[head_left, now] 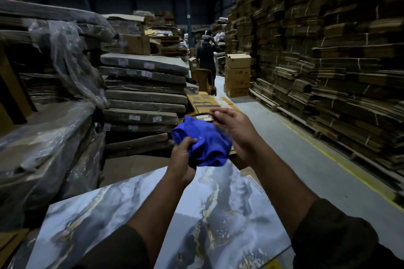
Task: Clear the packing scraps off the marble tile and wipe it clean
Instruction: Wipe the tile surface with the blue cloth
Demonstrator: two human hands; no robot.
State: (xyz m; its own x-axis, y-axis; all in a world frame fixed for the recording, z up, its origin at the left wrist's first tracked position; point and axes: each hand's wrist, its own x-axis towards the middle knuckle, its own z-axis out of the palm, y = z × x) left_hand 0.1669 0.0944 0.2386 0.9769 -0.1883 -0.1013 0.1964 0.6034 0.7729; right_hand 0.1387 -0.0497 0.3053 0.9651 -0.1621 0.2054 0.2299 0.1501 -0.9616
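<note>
We hold a blue cloth [204, 144] bunched above the far edge of the marble tile [109, 209] — our left hand [181, 160] grips its lower side, fingers curled in. Our right hand [235, 131] touches its top, fingers seemingly loose — no clear pinch.

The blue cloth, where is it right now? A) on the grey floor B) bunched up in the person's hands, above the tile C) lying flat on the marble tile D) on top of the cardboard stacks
B: the blue cloth is crumpled in the air, gripped by the left hand with the right hand touching its other side, above the far edge of the marble tile.
</note>
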